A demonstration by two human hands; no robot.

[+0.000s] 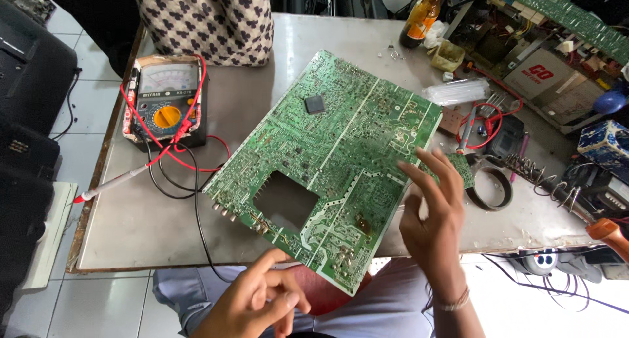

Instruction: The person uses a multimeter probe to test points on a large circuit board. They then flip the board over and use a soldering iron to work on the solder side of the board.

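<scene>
Green circuit board (327,161) lies solder-side up on table (131,226). Right hand (436,213) hovers beside it, fingers spread, holding nothing. Left hand (252,302) loosely curled, empty.

A grey worktable (164,226) carries a green circuit board (331,161), an analogue multimeter (166,102) — and a brown bottle (421,17).

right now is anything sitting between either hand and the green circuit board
Nothing visible does. The right hand hovers at the circuit board's right edge, fingers spread, and the left hand sits just below its near edge. The multimeter and its leads lie off to the left.
</scene>
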